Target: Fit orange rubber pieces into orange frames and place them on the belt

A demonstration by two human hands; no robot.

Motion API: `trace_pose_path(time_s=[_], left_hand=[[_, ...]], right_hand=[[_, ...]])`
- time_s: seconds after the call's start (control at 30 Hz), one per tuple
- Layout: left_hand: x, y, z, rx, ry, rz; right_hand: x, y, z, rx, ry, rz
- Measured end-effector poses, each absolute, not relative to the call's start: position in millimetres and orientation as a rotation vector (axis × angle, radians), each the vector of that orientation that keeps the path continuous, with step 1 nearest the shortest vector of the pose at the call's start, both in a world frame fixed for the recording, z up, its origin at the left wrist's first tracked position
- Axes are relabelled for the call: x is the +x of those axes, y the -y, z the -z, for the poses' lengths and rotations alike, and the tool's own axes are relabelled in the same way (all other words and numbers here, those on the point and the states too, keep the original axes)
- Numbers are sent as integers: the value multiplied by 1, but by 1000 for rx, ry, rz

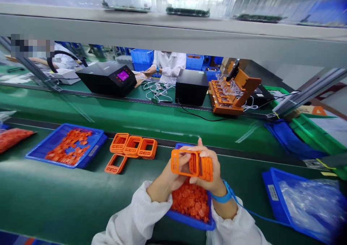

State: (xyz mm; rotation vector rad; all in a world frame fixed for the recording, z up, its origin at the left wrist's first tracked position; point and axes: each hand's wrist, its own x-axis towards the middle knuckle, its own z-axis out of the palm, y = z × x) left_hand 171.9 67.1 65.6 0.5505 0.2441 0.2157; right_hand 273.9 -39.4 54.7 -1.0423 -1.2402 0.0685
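Above a blue tray [192, 221] of small orange plastic parts [191, 201], both my hands are raised close together. My right hand [215, 165] grips a stack of orange plastic frames [206, 168], a blue wrist strap around that wrist. One orange frame [184, 162] is tilted in front of the stack, and my left hand [173, 172] holds it, its fingers partly hidden behind the frame. More orange frames [132, 145] stand in several piles to the left, with a lower pile [116, 164] just in front of them.
A blue tray of small orange parts [93, 149] lies at left, beside a bag of orange pieces [15, 138]. At right is a blue tray with clear plastic bags [273, 194]. Black boxes [192, 87] and an orange fixture [233, 93] stand behind; co-workers [170, 64] sit beyond.
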Motion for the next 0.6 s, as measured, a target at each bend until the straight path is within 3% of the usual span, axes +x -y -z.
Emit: trace_pose_path(time_s=[0.2,0.6], left_hand=[[173,-76,-59,530,-223,7],[174,-76,-58,576,-183,-246]], right_hand=[[277,37,-48,-1030,1166,-105],[271,34,-50,-1043,1221,-40]])
